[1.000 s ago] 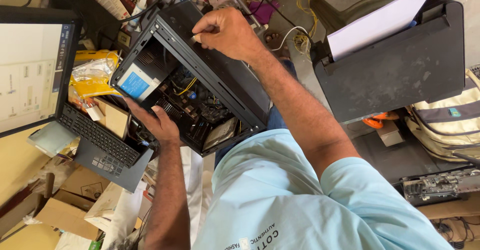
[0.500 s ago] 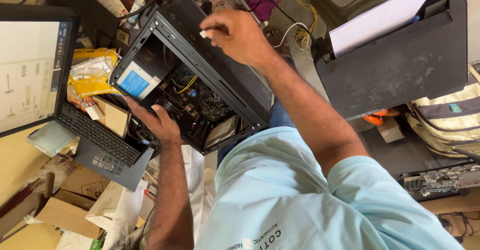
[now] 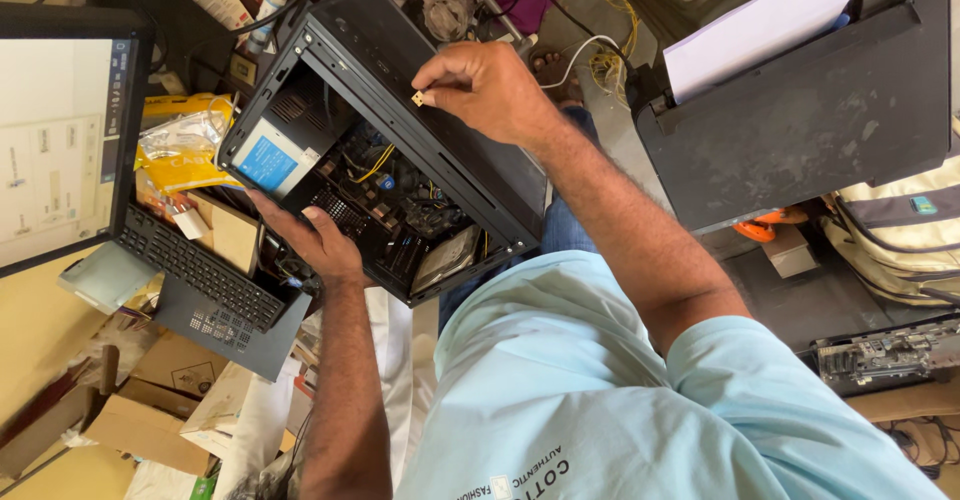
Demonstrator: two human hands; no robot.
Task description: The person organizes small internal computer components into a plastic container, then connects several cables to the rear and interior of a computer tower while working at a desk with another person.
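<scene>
Open black PC case point(image 3: 400, 150) tilted on lap. Left hand point(image 3: 310, 240) flat, bracing case's lower edge, gripping nothing. Right hand point(image 3: 490, 90) pinching small screw point(image 3: 418, 99) at upper frame edge.

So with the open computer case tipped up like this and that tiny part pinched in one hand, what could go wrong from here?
1. The small part, pinched only in the right hand fingertips above the open computer case, might slip and drop among the boards and cables inside.
2. The case sits tilted, with the left hand at its lower edge; it could tip or slide.
3. The laptop lies close below the case and could get knocked.
</scene>
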